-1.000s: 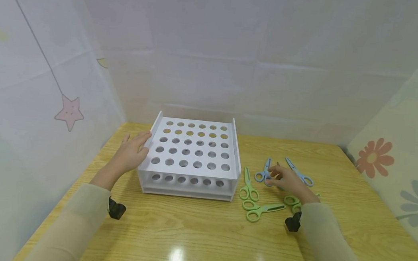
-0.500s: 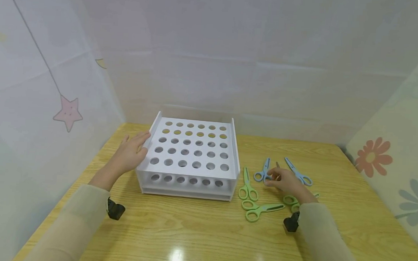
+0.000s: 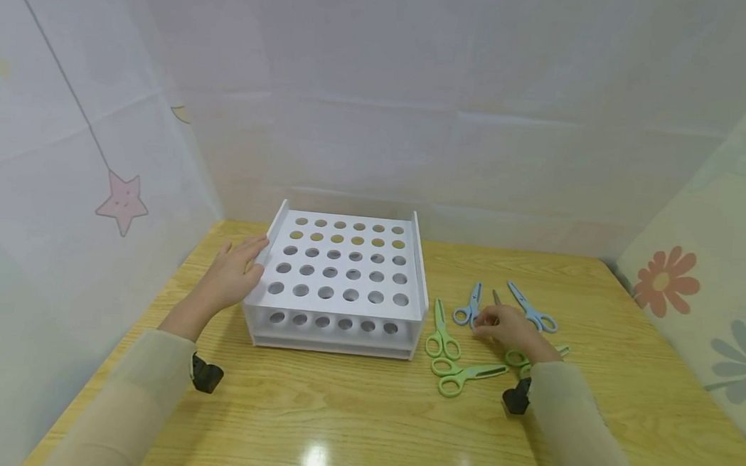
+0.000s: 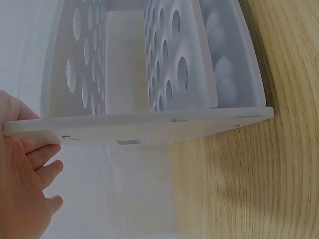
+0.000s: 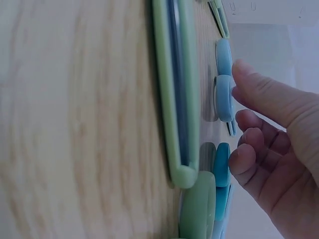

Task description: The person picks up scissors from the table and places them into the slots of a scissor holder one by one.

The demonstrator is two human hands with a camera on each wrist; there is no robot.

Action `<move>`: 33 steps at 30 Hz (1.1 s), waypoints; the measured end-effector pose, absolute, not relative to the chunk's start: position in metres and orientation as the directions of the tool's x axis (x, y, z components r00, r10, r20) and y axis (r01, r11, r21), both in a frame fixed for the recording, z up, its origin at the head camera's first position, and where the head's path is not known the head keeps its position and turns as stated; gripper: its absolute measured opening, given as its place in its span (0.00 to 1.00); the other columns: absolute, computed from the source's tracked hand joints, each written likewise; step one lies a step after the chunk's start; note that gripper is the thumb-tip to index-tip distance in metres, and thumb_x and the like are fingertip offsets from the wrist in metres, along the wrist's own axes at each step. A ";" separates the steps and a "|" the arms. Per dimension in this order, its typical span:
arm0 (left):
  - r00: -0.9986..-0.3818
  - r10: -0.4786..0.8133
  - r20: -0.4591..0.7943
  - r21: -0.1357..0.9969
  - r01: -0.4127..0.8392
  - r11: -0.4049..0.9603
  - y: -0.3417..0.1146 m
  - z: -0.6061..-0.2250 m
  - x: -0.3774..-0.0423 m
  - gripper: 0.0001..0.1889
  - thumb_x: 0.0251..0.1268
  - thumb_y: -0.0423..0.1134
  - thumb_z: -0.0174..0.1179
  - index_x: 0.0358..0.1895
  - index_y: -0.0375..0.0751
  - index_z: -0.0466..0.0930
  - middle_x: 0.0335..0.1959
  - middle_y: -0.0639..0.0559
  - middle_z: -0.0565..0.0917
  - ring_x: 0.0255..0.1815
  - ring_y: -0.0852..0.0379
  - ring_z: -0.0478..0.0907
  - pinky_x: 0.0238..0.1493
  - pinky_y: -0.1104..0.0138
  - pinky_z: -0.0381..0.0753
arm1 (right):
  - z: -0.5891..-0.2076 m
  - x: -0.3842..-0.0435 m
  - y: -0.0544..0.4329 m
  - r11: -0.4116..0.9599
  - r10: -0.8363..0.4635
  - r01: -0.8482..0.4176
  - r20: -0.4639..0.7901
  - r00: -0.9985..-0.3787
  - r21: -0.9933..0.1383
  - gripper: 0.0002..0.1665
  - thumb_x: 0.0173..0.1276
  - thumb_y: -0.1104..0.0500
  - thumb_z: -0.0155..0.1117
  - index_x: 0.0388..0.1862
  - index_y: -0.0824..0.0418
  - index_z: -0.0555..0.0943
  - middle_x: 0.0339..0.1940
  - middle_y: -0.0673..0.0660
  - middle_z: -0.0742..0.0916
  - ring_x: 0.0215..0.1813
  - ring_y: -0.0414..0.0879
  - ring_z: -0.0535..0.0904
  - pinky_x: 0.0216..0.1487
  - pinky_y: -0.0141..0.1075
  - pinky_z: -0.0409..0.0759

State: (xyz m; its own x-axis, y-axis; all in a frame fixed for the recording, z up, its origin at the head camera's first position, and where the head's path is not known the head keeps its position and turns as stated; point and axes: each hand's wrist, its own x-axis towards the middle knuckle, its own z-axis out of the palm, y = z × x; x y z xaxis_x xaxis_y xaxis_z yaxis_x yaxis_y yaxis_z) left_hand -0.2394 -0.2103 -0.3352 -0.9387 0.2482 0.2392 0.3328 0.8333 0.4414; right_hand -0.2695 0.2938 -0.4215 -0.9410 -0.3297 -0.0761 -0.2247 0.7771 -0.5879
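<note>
My left hand (image 3: 229, 274) holds the left side panel of a white holed rack (image 3: 339, 304). In the left wrist view its fingers (image 4: 47, 173) lie along the panel's outside, the thumb on the other side. My right hand (image 3: 509, 330) is low over a pair of light blue scissors (image 3: 476, 296) lying on the table. In the right wrist view the thumb and a fingertip are at their handle (image 5: 225, 99), the other fingers curled; whether they pinch it is unclear. A teal handle (image 5: 221, 164) lies below those fingers; from above, the hand mostly hides it.
Two green scissors, one upright (image 3: 441, 323) and one sideways (image 3: 467, 374), lie right of the rack. Another green pair (image 3: 517, 357) is partly under the right wrist. A second blue pair (image 3: 531, 310) lies beyond the hand. Cloth walls (image 3: 365, 154) enclose the wooden table (image 3: 361, 432).
My right hand has dipped slightly toward the light blue scissors' handle, its fingers drawing closer together. The left hand and the rack stay put.
</note>
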 end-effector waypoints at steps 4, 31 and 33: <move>-0.939 0.249 0.240 0.443 0.334 0.832 -0.211 -0.335 -0.239 0.26 0.65 0.33 0.40 0.67 0.28 0.58 0.68 0.35 0.59 0.70 0.40 0.49 0.67 0.47 0.35 | -0.421 -0.268 0.292 0.776 -0.325 -0.219 -0.077 -0.943 -0.591 0.12 0.60 0.56 0.65 0.38 0.63 0.81 0.29 0.52 0.78 0.31 0.46 0.71 0.29 0.37 0.71; -0.943 0.247 0.225 0.462 0.326 0.825 -0.211 -0.336 -0.240 0.27 0.66 0.36 0.39 0.67 0.30 0.57 0.68 0.36 0.58 0.70 0.41 0.47 0.68 0.50 0.33 | -0.409 -0.264 0.285 0.780 -0.395 -0.417 0.150 -0.906 -0.467 0.03 0.62 0.65 0.61 0.31 0.66 0.81 0.26 0.51 0.80 0.28 0.43 0.73 0.27 0.36 0.74; -0.942 0.248 0.225 0.460 0.327 0.826 -0.210 -0.336 -0.241 0.27 0.66 0.36 0.39 0.67 0.29 0.57 0.68 0.36 0.58 0.70 0.41 0.47 0.68 0.50 0.33 | -0.404 -0.262 0.284 0.785 -0.385 -0.423 0.179 -0.906 -0.452 0.03 0.62 0.66 0.61 0.32 0.67 0.80 0.26 0.51 0.79 0.28 0.43 0.72 0.27 0.36 0.73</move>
